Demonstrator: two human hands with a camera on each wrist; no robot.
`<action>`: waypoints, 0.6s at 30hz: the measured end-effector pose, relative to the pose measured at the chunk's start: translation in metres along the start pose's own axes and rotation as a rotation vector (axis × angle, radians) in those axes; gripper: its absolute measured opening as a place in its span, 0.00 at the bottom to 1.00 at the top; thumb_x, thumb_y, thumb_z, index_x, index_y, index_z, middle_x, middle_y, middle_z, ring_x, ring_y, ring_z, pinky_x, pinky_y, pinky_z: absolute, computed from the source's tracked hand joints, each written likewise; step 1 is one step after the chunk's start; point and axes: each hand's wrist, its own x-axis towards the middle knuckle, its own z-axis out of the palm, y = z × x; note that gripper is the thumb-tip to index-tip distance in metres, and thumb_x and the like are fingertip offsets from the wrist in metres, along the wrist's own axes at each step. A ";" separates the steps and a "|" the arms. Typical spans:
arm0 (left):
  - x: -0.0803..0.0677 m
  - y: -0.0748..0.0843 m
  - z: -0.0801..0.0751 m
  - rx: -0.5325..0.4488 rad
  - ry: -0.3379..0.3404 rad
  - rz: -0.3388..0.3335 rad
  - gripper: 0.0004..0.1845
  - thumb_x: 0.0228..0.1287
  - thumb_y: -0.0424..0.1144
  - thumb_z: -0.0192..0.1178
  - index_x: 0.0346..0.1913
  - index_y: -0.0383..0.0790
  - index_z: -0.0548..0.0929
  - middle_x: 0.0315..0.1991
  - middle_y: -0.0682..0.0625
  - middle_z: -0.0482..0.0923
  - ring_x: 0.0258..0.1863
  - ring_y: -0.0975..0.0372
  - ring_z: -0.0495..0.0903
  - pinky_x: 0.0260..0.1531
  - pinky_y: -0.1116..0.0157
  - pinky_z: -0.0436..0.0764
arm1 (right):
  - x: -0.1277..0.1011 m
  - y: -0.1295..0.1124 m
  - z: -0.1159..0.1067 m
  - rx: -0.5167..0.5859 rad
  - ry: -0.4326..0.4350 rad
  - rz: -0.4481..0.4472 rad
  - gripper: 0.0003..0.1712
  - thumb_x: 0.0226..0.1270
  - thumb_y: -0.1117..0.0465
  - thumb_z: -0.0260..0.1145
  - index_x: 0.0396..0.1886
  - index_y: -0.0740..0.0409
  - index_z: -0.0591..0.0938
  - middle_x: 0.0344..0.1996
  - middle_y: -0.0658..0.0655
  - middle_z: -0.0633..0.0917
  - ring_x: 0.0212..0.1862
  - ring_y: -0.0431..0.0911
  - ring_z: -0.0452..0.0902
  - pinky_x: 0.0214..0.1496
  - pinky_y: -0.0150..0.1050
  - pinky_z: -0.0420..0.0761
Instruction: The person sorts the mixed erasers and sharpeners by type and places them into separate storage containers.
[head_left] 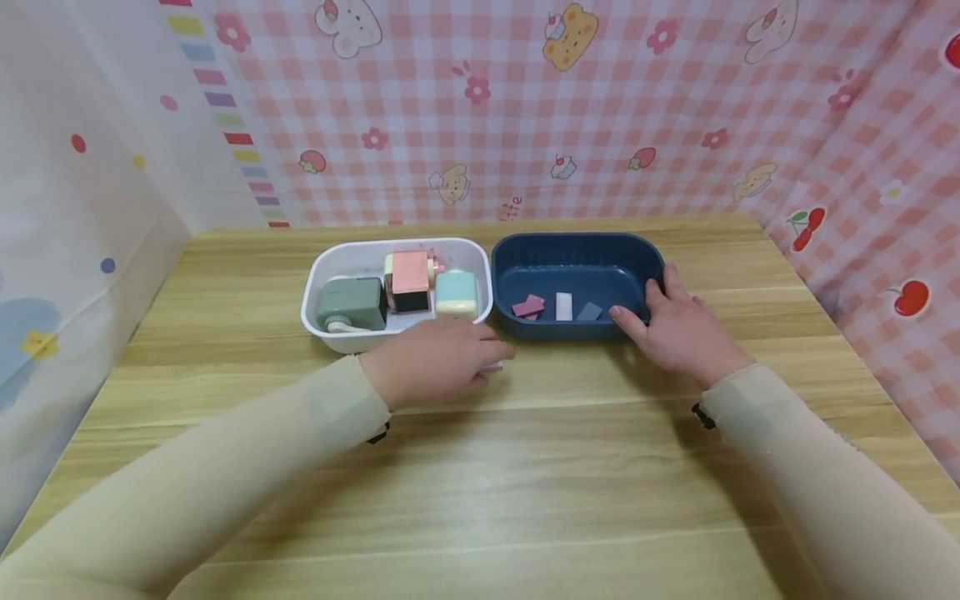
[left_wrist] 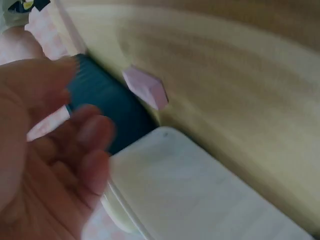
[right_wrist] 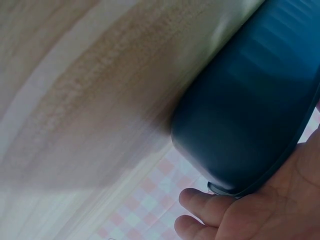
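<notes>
My left hand (head_left: 438,358) hovers at the front of the white bin (head_left: 315,327), its fingers loosely bent with nothing between them. Under it, a small pink block (left_wrist: 145,86) lies on the table, apart from the fingertips in the left wrist view; in the head view the hand mostly hides it. My right hand (head_left: 678,333) holds the dark blue bin (head_left: 577,331) at its front right corner, thumb at the front rim and fingers round the right side. Inside that bin lie small pink blocks (head_left: 528,307), a white block (head_left: 564,307) and a grey-blue block (head_left: 589,312).
The bins stand side by side on a wood-grain table (head_left: 465,500). Inside the white bin are a grey-green boxy item (head_left: 352,302), a pink and black one (head_left: 411,279) and a mint and cream one (head_left: 456,292). A pink checked cloth (head_left: 510,133) hangs behind.
</notes>
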 end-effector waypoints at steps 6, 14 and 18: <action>-0.006 0.004 0.013 0.088 -0.027 0.003 0.14 0.78 0.39 0.57 0.61 0.48 0.83 0.53 0.51 0.89 0.52 0.57 0.85 0.57 0.58 0.85 | 0.000 0.000 0.001 -0.016 0.004 -0.001 0.68 0.72 0.18 0.28 0.81 0.77 0.52 0.82 0.79 0.33 0.78 0.77 0.55 0.81 0.72 0.51; -0.007 0.000 0.018 0.063 -0.025 -0.020 0.15 0.77 0.37 0.58 0.60 0.48 0.86 0.49 0.48 0.88 0.49 0.57 0.85 0.54 0.57 0.86 | 0.000 0.001 0.002 -0.020 0.006 -0.004 0.67 0.73 0.18 0.28 0.81 0.77 0.53 0.81 0.79 0.32 0.76 0.80 0.55 0.80 0.72 0.54; -0.009 -0.001 0.019 0.054 -0.002 -0.002 0.10 0.76 0.35 0.59 0.53 0.48 0.87 0.43 0.49 0.87 0.45 0.57 0.84 0.50 0.57 0.86 | 0.000 0.001 0.002 -0.021 0.009 -0.005 0.67 0.73 0.19 0.28 0.81 0.77 0.54 0.81 0.79 0.32 0.76 0.81 0.54 0.79 0.72 0.56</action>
